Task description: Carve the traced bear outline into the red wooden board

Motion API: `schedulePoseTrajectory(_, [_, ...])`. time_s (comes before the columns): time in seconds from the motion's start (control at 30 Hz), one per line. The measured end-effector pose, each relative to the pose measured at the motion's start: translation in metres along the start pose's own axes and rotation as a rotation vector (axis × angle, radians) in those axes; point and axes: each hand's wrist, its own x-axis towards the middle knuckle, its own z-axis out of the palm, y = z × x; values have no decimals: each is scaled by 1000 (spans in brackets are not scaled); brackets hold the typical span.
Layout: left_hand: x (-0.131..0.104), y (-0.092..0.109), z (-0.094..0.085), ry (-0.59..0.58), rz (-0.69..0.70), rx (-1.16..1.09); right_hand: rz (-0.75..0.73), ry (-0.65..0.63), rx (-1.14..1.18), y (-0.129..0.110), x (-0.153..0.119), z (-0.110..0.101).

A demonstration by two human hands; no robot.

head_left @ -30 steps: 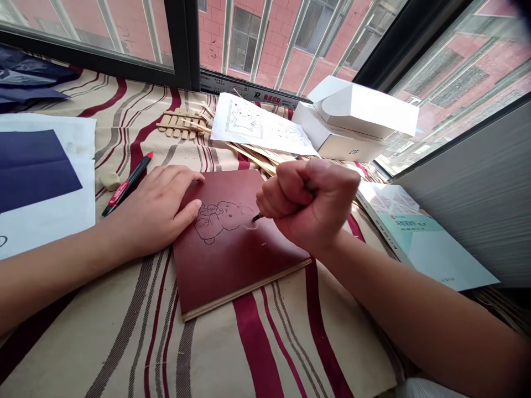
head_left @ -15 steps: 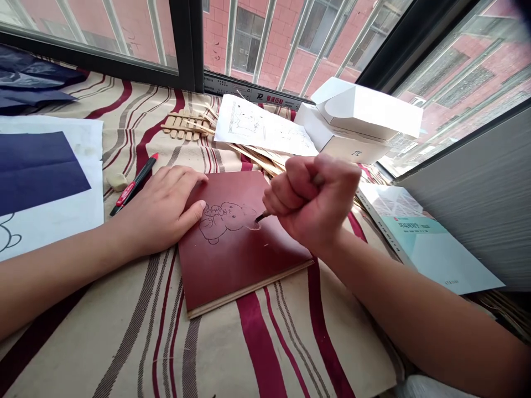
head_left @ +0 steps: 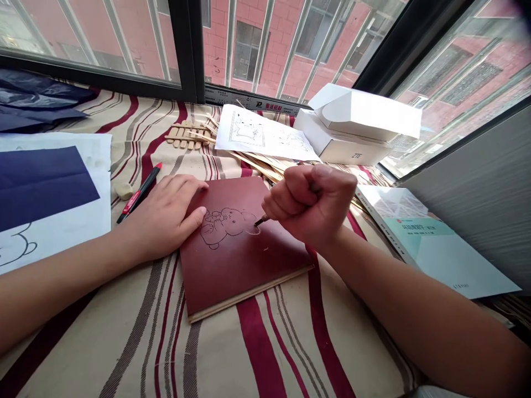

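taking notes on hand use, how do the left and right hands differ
The left hand lies open, palm down, while the right hand is curled into a fist. The left hand holds no tool; the right hand grips a dark-tipped tool at the animal drawing. The left hand is at the left of the maroon board, the right hand at its right. Both are bare.

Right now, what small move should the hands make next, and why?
Perhaps one short stroke of the tool along the ear: the right hand grips it with the tip at the ear's pale outline, most other lines of the drawing look dark, and the left hand rests at the edge of the board.
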Motion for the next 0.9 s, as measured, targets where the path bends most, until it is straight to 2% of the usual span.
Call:
schedulePoseTrajectory(0.23, [1,3,-4,-35,-19,-3,-64,171,-59,6,0,12])
schedulePoseTrajectory(0.33, [2,4,-5,-33,-20,-4,-18,207,-19,6,9,12])
schedulePoseTrajectory(0.53, [2,4,-4,-49,-24,3,131,278,0,6,28,0])
schedulePoseTrajectory(0.63, [0,1,-2,-35,-11,16,132,230,38,7,28,-6])
schedulePoseTrajectory(0.77, [-1,-2,0,-8,23,32,26,87,75,7,16,-15])
schedulePoseTrajectory(0.9, [2,-4,-2,-80,-7,28,-34,-57,-11,1,2,-21])
